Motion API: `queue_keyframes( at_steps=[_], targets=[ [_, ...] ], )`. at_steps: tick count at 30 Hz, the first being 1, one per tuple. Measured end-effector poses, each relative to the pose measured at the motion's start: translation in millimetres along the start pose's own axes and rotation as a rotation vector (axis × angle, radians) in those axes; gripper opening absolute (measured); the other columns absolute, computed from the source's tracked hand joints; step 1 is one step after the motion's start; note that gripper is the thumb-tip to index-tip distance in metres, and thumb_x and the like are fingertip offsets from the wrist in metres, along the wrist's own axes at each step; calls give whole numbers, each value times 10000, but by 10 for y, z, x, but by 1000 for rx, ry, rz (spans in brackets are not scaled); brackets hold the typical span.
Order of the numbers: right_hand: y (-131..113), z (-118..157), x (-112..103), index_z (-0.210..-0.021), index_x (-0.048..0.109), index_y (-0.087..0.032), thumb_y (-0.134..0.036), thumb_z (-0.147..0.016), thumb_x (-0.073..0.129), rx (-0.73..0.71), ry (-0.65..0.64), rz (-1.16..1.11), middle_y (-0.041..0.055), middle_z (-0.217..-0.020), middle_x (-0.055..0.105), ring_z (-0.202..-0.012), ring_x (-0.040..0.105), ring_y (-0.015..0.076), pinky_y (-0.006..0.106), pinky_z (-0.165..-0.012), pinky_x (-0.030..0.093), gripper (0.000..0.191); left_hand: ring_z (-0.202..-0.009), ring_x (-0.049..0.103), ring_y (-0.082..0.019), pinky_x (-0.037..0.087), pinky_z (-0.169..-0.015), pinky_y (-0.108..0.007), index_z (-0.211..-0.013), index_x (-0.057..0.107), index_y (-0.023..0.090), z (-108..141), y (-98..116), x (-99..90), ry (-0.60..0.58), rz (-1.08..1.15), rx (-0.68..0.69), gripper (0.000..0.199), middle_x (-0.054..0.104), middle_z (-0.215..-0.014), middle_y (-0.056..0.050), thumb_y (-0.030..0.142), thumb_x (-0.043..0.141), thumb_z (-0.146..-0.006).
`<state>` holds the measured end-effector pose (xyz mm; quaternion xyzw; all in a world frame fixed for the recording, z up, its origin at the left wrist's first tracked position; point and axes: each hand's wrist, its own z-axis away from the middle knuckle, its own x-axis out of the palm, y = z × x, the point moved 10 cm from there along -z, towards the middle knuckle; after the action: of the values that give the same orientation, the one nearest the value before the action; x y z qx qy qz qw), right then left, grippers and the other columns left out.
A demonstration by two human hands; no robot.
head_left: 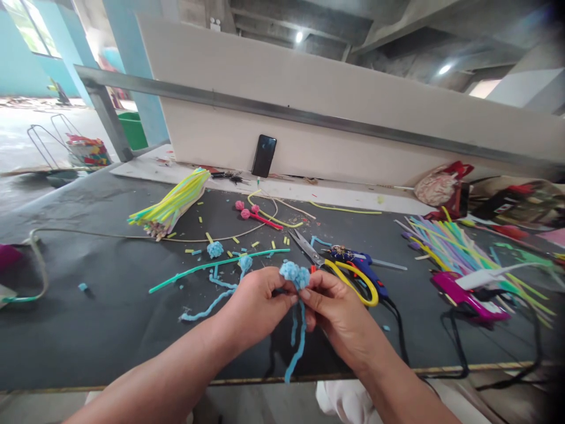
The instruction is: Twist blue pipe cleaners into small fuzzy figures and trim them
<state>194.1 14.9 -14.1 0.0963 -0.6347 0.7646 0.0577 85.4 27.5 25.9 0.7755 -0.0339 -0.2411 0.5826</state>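
Between my two hands, above the front of the dark table, is a light blue pipe-cleaner flower (295, 274) with fuzzy clustered balls on top and two blue stems dangling below. My left hand (262, 300) pinches it from the left with thumb and finger. From the right, my right hand (333, 306) is closed on it just under the head. Two more blue fuzzy balls lie behind my left hand, one loose ball (215, 249) and one on a bent stem (245, 263). Yellow-handled scissors (353, 280) rest beside my right hand, blades pointing away.
A blue glue gun (368, 272) lies behind the scissors. At right are a magenta tool (470, 297) with a cord and loose pastel pipe cleaners (459, 244). Further back stand a yellow-green bundle (174, 203), a pink-balled stem (265, 219) and a phone (264, 156) against the board.
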Motion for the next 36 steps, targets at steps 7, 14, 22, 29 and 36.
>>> queue_keyframes(
  at_steps=[7,14,22,29,36],
  targets=[
    [8,42,5,-712,604,-177,-289,-654,783,-6,13,-8,-40,-562,603,-463,572,95,218,-485,470,219,-733,570,-141,409,-677,-230,-711,634,174,7,21,-22,25,-96,43,115,610,-743,1,120,540,-746],
    [5,40,23,-738,602,-173,-271,-678,765,3,-73,-13,-52,-573,583,-454,546,71,197,-487,454,200,-751,584,-142,428,-708,-226,-740,665,164,12,47,26,-28,-31,35,138,630,-760,-10,105,541,-754],
    [135,20,70,-749,560,-183,-238,-646,789,81,-141,-120,-67,-567,586,-438,542,66,203,-475,488,257,-681,554,-125,411,-629,-212,-663,618,139,2,-11,16,-21,-27,-29,113,556,-680,8,61,550,-708],
    [195,7,39,-760,546,-171,-310,-650,781,169,-148,1,-47,-537,617,-422,590,91,205,-457,500,294,-605,462,-88,332,-552,-190,-557,484,151,5,60,-6,10,-157,93,190,443,-603,43,38,546,-697],
    [62,5,10,-773,550,-162,-320,-691,748,83,-137,79,-45,-627,607,-412,563,68,194,-447,468,266,-682,511,-126,380,-618,-224,-682,618,139,-12,129,44,-94,-210,85,139,539,-702,-5,109,517,-773]
  ],
)
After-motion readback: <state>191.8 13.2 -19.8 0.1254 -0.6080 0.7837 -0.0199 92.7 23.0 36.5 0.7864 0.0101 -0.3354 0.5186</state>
